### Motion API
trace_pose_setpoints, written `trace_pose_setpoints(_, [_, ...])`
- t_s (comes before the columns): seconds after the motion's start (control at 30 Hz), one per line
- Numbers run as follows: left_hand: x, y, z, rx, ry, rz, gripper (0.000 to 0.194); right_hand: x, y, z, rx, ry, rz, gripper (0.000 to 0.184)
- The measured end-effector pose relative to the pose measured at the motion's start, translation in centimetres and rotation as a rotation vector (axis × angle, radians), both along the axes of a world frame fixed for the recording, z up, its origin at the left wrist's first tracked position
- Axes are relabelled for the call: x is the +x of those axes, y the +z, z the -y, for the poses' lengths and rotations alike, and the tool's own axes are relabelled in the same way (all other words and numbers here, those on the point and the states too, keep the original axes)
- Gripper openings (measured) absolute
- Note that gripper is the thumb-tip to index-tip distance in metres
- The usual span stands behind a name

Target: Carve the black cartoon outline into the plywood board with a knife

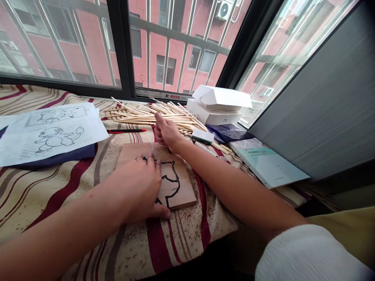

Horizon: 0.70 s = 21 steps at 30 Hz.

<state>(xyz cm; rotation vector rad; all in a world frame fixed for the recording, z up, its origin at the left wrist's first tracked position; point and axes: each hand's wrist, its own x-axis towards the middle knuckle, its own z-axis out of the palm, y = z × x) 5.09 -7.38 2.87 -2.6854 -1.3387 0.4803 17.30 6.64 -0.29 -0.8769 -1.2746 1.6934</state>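
While the left hand (143,185) lies open, pressing on one black-outlined wooden board (184,191) on the striped cloth (159,248), the right hand (168,134) is closed, apparently round one slim tool (152,147), tip at the board. Likely mid-pass on the surface; next move calls for steady bracing, fingers clear of the tip. Beyond: one book (272,164), two visible drawings (55,138), one pen (125,130), many uncounted wooden sticks (134,116), one ZTE box (216,116).

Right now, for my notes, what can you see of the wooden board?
The board looks like thin, pale-brown wood, squarish, drawn with thick black lines and fainter marks. It lies flat on the striped cloth, brown specks nearby. The left hand rests on it, hiding some lines. Whether the right hand touches it is unclear.
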Motion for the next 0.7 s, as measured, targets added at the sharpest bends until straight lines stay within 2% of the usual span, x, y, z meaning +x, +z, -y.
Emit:
trace_pose_setpoints(0.1, [-0.1,-0.2,-0.1,-0.006,0.021,0.013,0.124,1.0,0.0,0.1,0.044,0.183,-0.133,0.054])
trace_pose_setpoints(0.17, [-0.2,-0.3,-0.1,-0.012,0.033,0.026,0.126,1.3,0.0,0.2,0.037,0.222,-0.176,0.055])
trace_pose_setpoints(0.33, [-0.2,0.1,-0.1,-0.018,0.022,0.031,0.122,1.0,-0.3,0.2,0.014,-0.054,-0.223,0.053])
trace_pose_setpoints(0.37, [-0.2,0.3,0.0,-0.025,0.022,0.027,0.121,1.1,-0.3,0.2,0.001,-0.055,-0.222,0.053])
trace_pose_setpoints(0.5, [0.0,0.8,0.0,-0.046,0.031,0.002,0.119,1.8,0.6,0.4,0.001,0.091,-0.201,0.054])
trace_pose_setpoints(0.7, [0.0,0.7,0.0,-0.049,0.016,0.017,0.114,1.4,1.6,1.2,0.146,-0.013,-0.081,0.051])
